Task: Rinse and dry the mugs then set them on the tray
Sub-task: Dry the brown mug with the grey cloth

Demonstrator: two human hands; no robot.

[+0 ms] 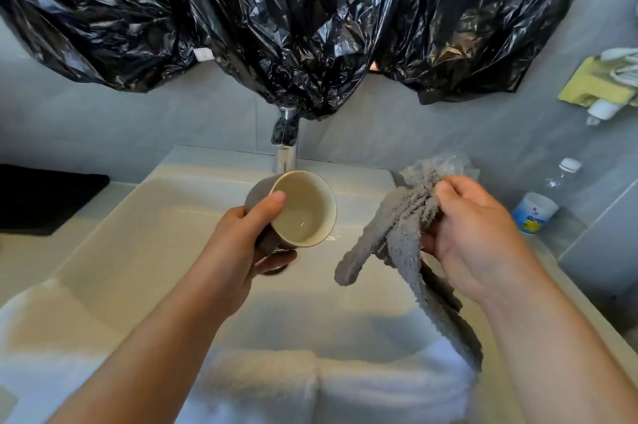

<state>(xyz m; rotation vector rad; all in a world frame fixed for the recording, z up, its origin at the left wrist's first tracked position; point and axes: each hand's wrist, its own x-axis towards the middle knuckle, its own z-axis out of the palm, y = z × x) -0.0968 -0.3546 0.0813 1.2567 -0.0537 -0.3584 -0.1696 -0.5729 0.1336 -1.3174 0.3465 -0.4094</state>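
My left hand (241, 244) grips a mug (302, 207) over the white sink (155, 233). The mug is grey-brown outside and cream inside, tilted with its mouth toward me; my thumb lies over its rim. A little water shines at its bottom. My right hand (473, 237) holds a bunched grey cloth (393, 233), whose ends hang down over the basin. The two hands are apart, the cloth to the right of the mug. No tray is in view.
A chrome tap (286, 154) stands behind the mug, partly under black plastic sheeting (293, 26). A black mat (41, 199) lies at the left. A plastic bottle (566, 175), a white tub (533, 213) and a yellow cloth (593, 81) sit at the right.
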